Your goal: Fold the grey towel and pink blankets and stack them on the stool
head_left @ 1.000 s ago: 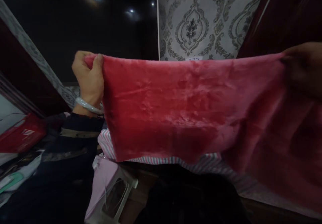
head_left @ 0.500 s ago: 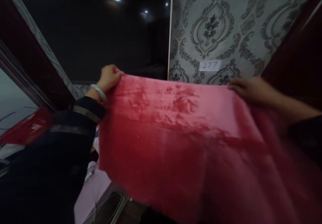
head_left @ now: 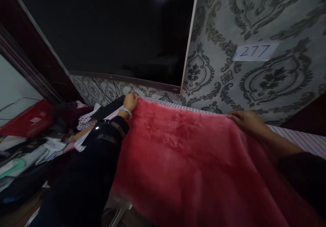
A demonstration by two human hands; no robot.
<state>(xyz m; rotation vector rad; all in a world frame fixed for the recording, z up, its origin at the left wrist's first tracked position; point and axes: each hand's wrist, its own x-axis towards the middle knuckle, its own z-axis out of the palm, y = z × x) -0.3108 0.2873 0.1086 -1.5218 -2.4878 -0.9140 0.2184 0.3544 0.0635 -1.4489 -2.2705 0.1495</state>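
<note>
A red plush blanket (head_left: 173, 145) is stretched between my two hands, its far edge running along a striped cloth (head_left: 300, 140) that covers the surface by the wall. My left hand (head_left: 130, 101), with a silvery bangle at the wrist, is closed on the blanket's far left corner. On the right, my right hand (head_left: 244, 120) pinches the same far edge, its thumb and fingers together on the fabric. The blanket's near part hangs down toward me and hides most of the surface beneath.
A large dark television screen (head_left: 114, 30) is on the patterned wall just beyond the blanket. A paper label reading 277 (head_left: 256, 51) is on the wallpaper. Piled clothes (head_left: 51, 149) and a red bag (head_left: 28, 118) lie at the left. A black flat object (head_left: 108, 108) is beside my left hand.
Both hands have lowered the blanket's far edge toward the striped cloth by the wall, still gripping it. The view has tilted down and shifted left, showing the television's lower edge and more clothes.
</note>
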